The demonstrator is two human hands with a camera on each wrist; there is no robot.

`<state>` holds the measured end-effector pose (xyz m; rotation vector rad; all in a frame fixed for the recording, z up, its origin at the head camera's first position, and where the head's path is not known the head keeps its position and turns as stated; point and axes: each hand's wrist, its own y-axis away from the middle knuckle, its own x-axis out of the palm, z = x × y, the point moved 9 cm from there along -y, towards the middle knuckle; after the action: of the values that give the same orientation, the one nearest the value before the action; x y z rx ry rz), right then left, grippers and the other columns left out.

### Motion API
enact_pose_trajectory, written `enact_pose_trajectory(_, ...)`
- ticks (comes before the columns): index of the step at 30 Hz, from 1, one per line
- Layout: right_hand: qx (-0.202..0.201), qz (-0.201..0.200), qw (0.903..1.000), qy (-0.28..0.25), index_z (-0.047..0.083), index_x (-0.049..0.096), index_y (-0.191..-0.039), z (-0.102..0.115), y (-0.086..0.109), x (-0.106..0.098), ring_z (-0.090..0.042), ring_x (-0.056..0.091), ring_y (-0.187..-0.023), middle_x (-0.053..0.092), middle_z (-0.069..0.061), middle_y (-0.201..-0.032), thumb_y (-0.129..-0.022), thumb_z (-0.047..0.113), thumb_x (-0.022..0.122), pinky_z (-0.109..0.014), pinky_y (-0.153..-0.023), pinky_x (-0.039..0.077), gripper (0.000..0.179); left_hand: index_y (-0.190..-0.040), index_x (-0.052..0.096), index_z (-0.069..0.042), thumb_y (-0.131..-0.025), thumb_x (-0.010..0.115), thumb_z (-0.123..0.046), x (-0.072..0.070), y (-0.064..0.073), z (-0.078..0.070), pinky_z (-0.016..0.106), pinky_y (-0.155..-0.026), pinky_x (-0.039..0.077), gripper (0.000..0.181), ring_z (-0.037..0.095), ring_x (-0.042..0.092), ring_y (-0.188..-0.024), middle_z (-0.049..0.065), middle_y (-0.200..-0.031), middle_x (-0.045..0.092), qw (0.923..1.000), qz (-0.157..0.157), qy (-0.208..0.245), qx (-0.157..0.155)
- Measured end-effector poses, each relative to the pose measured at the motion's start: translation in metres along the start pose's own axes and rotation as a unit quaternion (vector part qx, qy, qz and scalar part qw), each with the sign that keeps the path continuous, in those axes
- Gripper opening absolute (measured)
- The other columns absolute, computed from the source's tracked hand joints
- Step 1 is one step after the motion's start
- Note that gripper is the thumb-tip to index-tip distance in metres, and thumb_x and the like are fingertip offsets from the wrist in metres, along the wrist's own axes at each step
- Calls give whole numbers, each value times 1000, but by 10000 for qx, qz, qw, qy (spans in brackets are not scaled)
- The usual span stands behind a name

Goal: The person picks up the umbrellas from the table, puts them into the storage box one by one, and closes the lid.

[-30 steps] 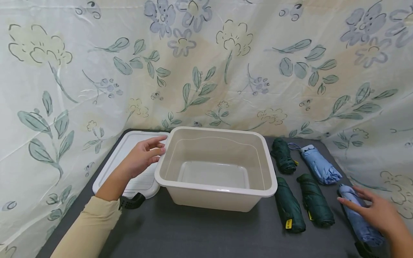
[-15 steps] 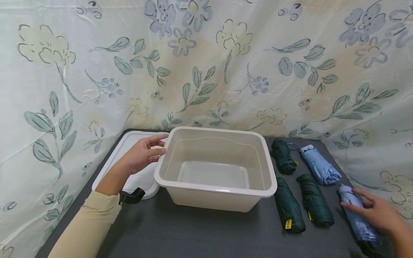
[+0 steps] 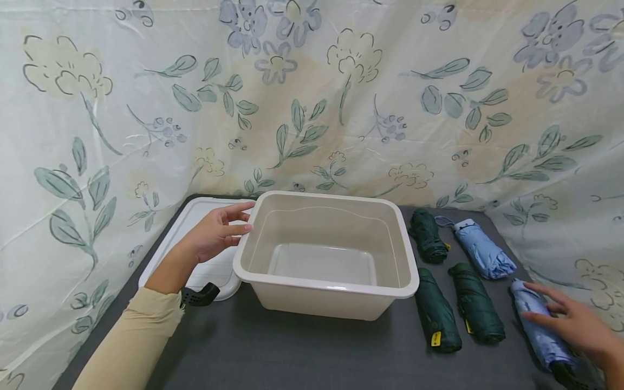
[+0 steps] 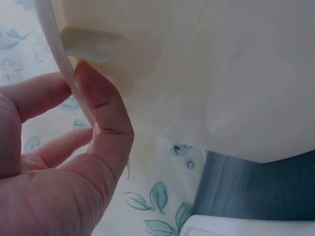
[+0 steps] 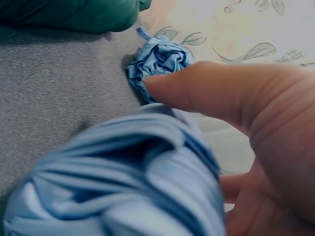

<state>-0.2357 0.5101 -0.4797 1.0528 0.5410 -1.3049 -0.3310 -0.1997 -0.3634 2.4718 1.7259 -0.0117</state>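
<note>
In the head view my left hand (image 3: 214, 234) is at the left rim of a beige plastic storage box (image 3: 324, 295). The left wrist view shows the thumb (image 4: 106, 103) bent under the rim, against the outer wall, with other fingers on the rim's far side. My right hand (image 3: 572, 319) is spread over a light-blue folded umbrella (image 3: 541, 330) at the table's right edge. Seen from the right wrist, its thumb (image 5: 197, 91) stretches straight above the crumpled blue cloth (image 5: 123, 177), and the other fingers are partly hidden behind it.
A white lid (image 3: 168, 257) lies left of the box on the dark grey table (image 3: 302, 357). Dark green folded umbrellas (image 3: 475, 303), some with yellow tags, lie right of the box. Another blue umbrella (image 3: 482, 249) lies behind them. A flowered curtain (image 3: 312, 108) hangs at the back.
My right hand has shifted slightly right and nearer to me over the blue umbrella. The left hand has hardly moved, and the box stands where it was.
</note>
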Motion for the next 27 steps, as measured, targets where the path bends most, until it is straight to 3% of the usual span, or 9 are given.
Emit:
enact_pose_trajectory(3, -147, 252, 9996, 1, -7, 22, -157, 3, 0, 3, -76, 29, -120, 9, -51, -153, -101, 51, 60, -79, -84, 41, 90, -160, 34, -9, -98, 66, -5, 0, -1, 1, 28, -86, 61, 69, 12, 68, -100, 7, -122, 55, 10000, 21, 56, 15)
enact_pose_trajectory(7, -50, 495, 9986, 168, -8, 35, -152, 2, 2, 5, -74, 30, -122, 16, -52, -150, -97, 49, 65, -79, -88, 40, 85, -160, 34, -9, -98, 65, -4, 0, -3, 1, 28, -86, 61, 69, 12, 68, -99, 5, -121, 55, 9999, 59, 99, 38)
enact_pose_trajectory(15, 192, 769, 9967, 197, -5, 44, -149, 3, 3, 6, -75, 32, -120, 18, -52, -148, -90, 45, 74, -79, -90, 40, 82, -161, 33, -9, -98, 65, -4, 0, -5, 2, 28, -85, 62, 71, 11, 69, -99, 5, -119, 56, 9998, 67, 157, 41)
enact_pose_trajectory(18, 66, 686, 9969, 386, -5, 48, -146, 8, 2, 3, -70, 44, -116, 30, -52, -144, -89, 44, 77, -74, -86, 45, 80, -161, 33, -9, -98, 65, -4, -1, -5, 3, 27, -83, 62, 71, 11, 69, -98, 4, -119, 56, 9997, 72, 213, 36)
enact_pose_trajectory(20, -51, 624, 9969, 468, -6, 51, -144, 12, 0, 1, -60, 54, -108, 44, -50, -136, -88, 40, 78, -68, -84, 48, 77, -161, 32, -10, -98, 65, -4, -2, -5, 3, 27, -83, 62, 71, 11, 69, -97, 5, -118, 56, 9997, 73, 228, 26)
enact_pose_trajectory(23, -122, 607, 9970, 457, -7, 51, -143, 14, -2, 1, -42, 60, -101, 64, -36, -123, -87, 34, 79, -61, -83, 50, 74, -161, 32, -10, -99, 65, -4, -3, -5, 4, 27, -83, 62, 71, 11, 69, -98, 5, -118, 56, 9997, 61, 243, 20)
enact_pose_trajectory(25, -168, 626, 9967, 487, -7, 51, -143, 15, -2, 1, -45, 61, -102, 69, -31, -119, -88, 31, 78, -62, -83, 50, 72, -161, 32, -10, -99, 65, -4, -3, -5, 4, 27, -83, 62, 70, 11, 69, -98, 5, -118, 57, 9996, 73, 264, 39)
enact_pose_trajectory(27, -166, 654, 9963, 539, -7, 50, -143, 14, -2, 2, -55, 60, -105, 66, -34, -123, -89, 31, 76, -65, -82, 50, 72, -161, 33, -10, -99, 65, -4, -3, -6, 4, 27, -82, 62, 70, 11, 70, -98, 5, -118, 57, 9995, 79, 302, 62)
